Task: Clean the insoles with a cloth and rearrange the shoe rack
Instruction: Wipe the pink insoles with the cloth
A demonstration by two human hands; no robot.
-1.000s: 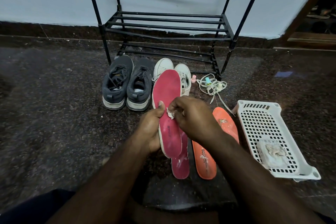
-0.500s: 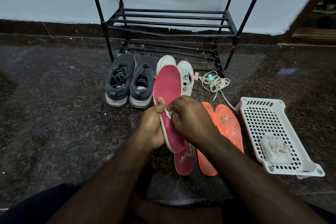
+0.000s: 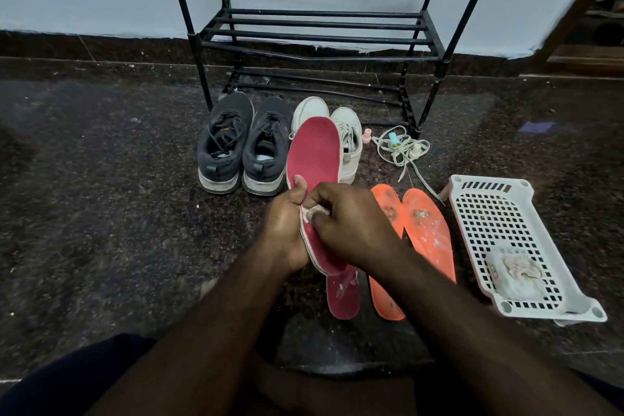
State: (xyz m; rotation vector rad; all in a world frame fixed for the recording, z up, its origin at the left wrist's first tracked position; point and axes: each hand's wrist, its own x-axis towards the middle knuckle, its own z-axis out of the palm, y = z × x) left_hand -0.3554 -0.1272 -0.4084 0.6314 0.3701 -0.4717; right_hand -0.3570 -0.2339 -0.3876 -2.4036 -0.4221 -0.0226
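My left hand [image 3: 285, 230] grips a red insole [image 3: 314, 155] by its edge and holds it upright above the floor. My right hand [image 3: 347, 223] pinches a small white cloth [image 3: 312, 211] against the insole's left edge. A second red insole [image 3: 342, 294] lies on the floor below, partly hidden by my hands. Two orange insoles [image 3: 427, 230] with pale dirt marks lie to the right of it. The black shoe rack [image 3: 317, 34] stands against the wall with bare shelves.
A pair of dark grey sneakers [image 3: 243, 145] and a pair of white sneakers [image 3: 349, 138] stand on the floor before the rack. Loose laces with small bottles [image 3: 400, 147] lie at the right. A white perforated basket [image 3: 506, 240] holds a crumpled cloth [image 3: 515, 275].
My right hand has slid the cloth a little down and left along the held insole's edge. The camera has shifted, so both orange insoles now show side by side.
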